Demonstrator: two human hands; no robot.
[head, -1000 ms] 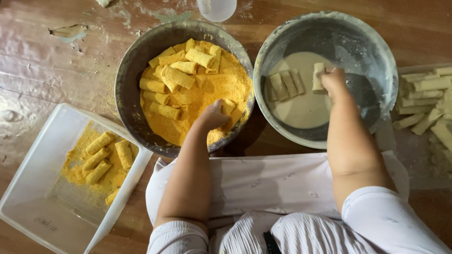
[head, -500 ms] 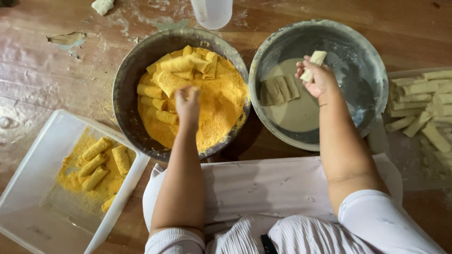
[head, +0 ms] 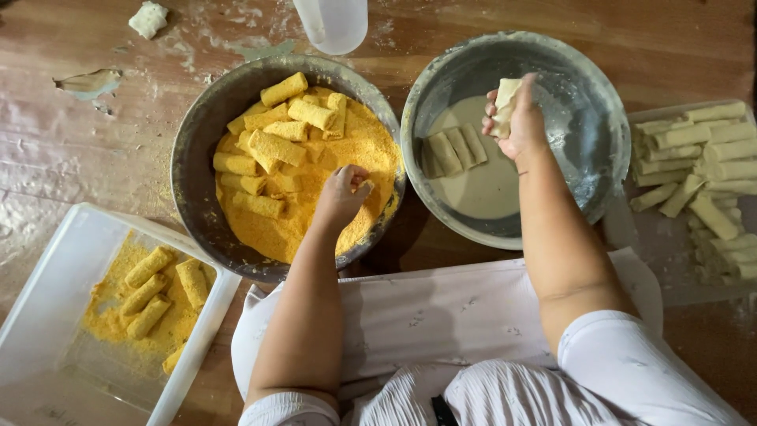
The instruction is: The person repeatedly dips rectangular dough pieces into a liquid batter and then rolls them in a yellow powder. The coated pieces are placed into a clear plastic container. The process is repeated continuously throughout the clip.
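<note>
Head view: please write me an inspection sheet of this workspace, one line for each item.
Surface: brown wooden table with white smears and peeled patches.
Job's things: dark metal bowl of yellow crumbs and coated rolls; grey metal bowl of pale batter with three rolls in it; clear plastic tub with crumbed rolls; tray of pale uncoated rolls.
Clutter: white dough lump; clear plastic cup.
Hands: left hand in the crumbs; right hand holds a pale roll above the batter.
Cables: nothing seen.
Surroundings: white cloth on the person's lap.
</note>
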